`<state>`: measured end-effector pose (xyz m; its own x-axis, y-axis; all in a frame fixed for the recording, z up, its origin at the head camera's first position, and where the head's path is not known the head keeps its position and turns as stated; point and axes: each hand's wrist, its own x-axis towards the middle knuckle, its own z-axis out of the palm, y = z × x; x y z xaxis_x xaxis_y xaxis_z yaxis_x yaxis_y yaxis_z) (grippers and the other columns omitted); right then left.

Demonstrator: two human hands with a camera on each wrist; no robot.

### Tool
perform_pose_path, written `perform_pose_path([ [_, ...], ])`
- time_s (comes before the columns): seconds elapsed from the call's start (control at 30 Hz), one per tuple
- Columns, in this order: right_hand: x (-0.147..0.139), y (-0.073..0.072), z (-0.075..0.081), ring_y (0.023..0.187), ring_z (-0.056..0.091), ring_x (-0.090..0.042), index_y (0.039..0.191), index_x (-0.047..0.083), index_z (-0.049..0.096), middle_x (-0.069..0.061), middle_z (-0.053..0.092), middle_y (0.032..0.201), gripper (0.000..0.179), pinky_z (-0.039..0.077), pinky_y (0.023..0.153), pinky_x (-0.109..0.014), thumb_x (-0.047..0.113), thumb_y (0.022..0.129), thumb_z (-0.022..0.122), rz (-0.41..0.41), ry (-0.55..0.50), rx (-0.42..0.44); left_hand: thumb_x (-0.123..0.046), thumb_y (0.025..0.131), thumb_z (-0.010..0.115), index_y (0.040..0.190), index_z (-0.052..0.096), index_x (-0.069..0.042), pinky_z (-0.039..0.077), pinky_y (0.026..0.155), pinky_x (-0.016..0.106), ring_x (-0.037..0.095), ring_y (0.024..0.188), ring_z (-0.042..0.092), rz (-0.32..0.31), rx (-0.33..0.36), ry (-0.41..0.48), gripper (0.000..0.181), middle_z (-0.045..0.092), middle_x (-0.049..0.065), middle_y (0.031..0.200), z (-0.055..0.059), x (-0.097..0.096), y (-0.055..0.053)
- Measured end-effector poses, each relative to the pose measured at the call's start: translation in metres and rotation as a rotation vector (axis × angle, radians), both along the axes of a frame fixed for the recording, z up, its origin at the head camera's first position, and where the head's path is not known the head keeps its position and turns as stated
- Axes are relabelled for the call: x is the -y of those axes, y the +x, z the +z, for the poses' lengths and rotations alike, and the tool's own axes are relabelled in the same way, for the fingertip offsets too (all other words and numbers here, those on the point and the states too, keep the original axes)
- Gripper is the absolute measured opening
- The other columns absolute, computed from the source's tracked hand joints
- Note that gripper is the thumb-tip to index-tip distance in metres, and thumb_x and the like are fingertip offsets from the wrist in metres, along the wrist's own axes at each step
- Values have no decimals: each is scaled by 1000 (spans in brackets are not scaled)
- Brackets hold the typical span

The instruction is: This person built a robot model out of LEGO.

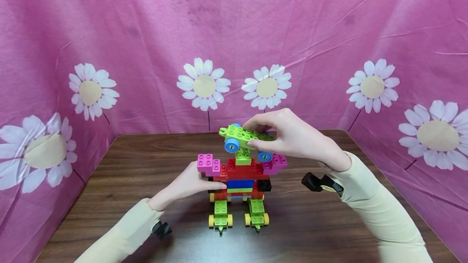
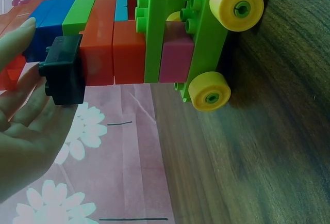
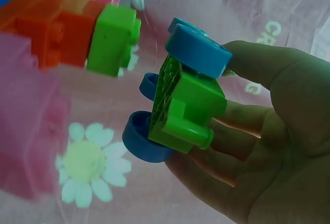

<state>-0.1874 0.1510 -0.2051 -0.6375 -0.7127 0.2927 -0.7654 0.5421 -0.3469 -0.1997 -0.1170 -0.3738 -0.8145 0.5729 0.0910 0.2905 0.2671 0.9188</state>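
Note:
A figure built of toy bricks (image 1: 241,171) stands upright on the table, its two feet being green wheeled bases with yellow wheels (image 2: 236,5). My left hand (image 1: 188,182) grips its left side, thumb in front by the blue bricks (image 1: 240,184) and fingers behind, near a black brick (image 2: 64,69). Between thumb and fingers my right hand (image 1: 292,135) holds a green toy car base (image 1: 239,133) with blue wheels (image 3: 198,51), tilted over the figure's top. A light green brick (image 3: 113,39) tops the figure, apart from the car base in the right wrist view.
The dark wooden table (image 1: 146,153) extends to both sides of the figure. Pink cloth (image 1: 234,19) with large daisies hangs behind and at both sides. Black camera mounts (image 1: 317,182) sit on both wrists.

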Motion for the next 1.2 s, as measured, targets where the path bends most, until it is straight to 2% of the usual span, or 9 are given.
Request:
perform_pose_path([
  [0.1, 6, 1, -2, 68, 53, -5, 112, 15, 71, 7, 73, 98, 30, 47, 56, -19, 19, 84, 79, 33, 21, -7, -29, 84, 80, 126, 63, -16, 54, 94, 32, 15, 107, 67, -4, -7, 5, 47, 72, 3, 119, 0, 0, 0],
  [0.17, 9, 1, -5, 66, 50, -6, 112, 14, 71, 6, 73, 98, 30, 43, 54, -20, 19, 84, 79, 46, 36, -16, -29, 84, 80, 128, 62, -17, 55, 94, 31, 15, 109, 67, -2, -14, 3, 49, 72, 3, 121, -1, 0, -1],
  [0.37, 13, -1, -12, 78, 60, -4, 111, 12, 72, 3, 75, 102, 29, 54, 69, -21, 21, 84, 79, 63, 72, -49, -29, 86, 78, 134, 57, -17, 55, 96, 36, 22, 117, 64, -2, -3, 15, 53, 68, 5, 129, -2, -2, -1],
  [0.5, 13, -2, -13, 77, 60, -5, 113, 12, 72, 2, 75, 105, 30, 52, 65, -20, 21, 84, 79, 69, 76, -42, -28, 86, 78, 136, 55, -17, 55, 98, 37, 23, 119, 63, 0, -6, 24, 55, 66, 6, 131, -2, -3, -1],
  [0.67, 13, -2, -13, 92, 68, -7, 115, 12, 72, 2, 75, 108, 32, 57, 80, -25, 21, 84, 79, 87, 95, -62, -26, 86, 78, 136, 56, -16, 54, 99, 37, 22, 118, 64, 19, -19, 17, 55, 67, 6, 131, -2, -3, -1],
  [0.73, 13, -1, -13, 94, 69, -8, 115, 11, 71, 1, 75, 109, 33, 58, 81, -26, 21, 84, 79, 94, 98, -67, -26, 86, 78, 136, 56, -16, 53, 100, 37, 22, 119, 64, 23, -18, 19, 55, 67, 6, 130, -2, -3, 0],
  [0.93, 12, -2, -13, 91, 69, -7, 116, 11, 72, 0, 75, 110, 35, 57, 78, -23, 21, 84, 80, 101, 93, -69, -24, 85, 79, 136, 55, -17, 53, 100, 37, 23, 119, 63, 5, -10, 54, 58, 66, 6, 131, -3, -5, 1],
  [1.2, 12, -2, -17, 82, 66, -5, 114, 10, 73, 0, 76, 108, 35, 53, 67, -20, 19, 81, 82, 103, 38, -48, -22, 84, 80, 137, 52, -17, 52, 97, 24, 24, 120, 62, -8, -29, 81, 61, 65, 6, 133, -6, -7, 0],
])
